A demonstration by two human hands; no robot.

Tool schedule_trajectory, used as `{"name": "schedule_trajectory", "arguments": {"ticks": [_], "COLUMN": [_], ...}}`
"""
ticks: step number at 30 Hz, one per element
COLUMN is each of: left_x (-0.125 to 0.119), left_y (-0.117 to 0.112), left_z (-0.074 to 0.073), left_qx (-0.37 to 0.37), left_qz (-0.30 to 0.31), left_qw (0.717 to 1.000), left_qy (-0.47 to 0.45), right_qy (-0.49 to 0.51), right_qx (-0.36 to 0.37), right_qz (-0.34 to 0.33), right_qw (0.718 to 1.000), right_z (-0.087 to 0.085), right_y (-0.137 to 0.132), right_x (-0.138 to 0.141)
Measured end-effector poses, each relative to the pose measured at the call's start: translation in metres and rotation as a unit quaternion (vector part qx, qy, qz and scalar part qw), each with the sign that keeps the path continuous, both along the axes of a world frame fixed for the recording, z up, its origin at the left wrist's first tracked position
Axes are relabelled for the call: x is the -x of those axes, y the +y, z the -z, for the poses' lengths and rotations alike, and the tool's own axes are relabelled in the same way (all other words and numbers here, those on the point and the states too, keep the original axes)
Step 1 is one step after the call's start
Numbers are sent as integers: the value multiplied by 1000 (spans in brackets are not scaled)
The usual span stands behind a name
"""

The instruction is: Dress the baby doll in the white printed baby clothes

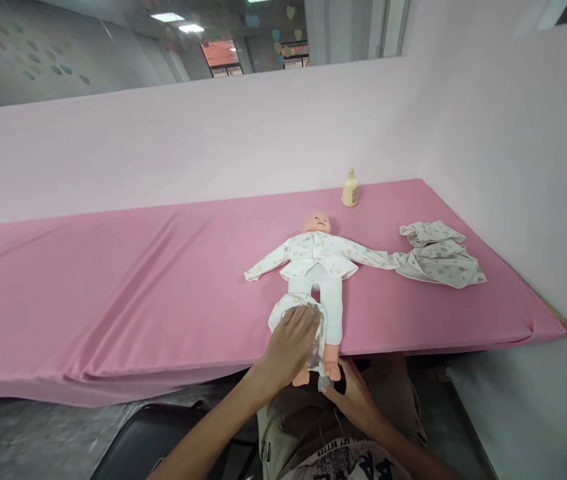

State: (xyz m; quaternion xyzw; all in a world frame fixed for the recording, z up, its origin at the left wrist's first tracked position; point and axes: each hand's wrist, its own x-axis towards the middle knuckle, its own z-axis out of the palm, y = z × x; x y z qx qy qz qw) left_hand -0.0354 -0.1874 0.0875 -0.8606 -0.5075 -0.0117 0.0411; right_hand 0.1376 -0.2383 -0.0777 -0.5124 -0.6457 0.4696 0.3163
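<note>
A baby doll [331, 300] lies on its back, feet at the table's near edge, in a white printed jacket [308, 250] and plain white leggings. A second white printed baby garment [283, 307] is bunched over one lower leg. My left hand [293, 340] is closed on this bunched cloth from above, its fingertips partly hidden in the folds. Beside the doll's bare feet, my right hand [356, 397] pinches the greyish-white lower end of the same garment between thumb and fingers.
A pink sheet [138, 287] covers the long table, with wrinkles at left. A cream pump bottle [350, 190] stands near the back wall. More printed baby clothes [440, 257] lie at right, touching the jacket's sleeve. A black chair [158, 440] is below left.
</note>
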Motion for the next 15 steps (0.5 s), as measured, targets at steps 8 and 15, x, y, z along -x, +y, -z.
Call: {"name": "schedule_trajectory", "arguments": {"ticks": [8,15], "left_x": [37,58], "left_y": [11,1], "left_z": [-9,-22], "left_qx": [94,134], "left_qz": [3,-25], "left_qw": [992,982], "left_qy": [-85,-128], "right_qy": [167,129], "right_qx": [135,291], "right_qz": [-91,-57], "right_qw": [972,946], "right_z": [-28,-68], "right_y": [1,1], "right_x": [3,-54]}}
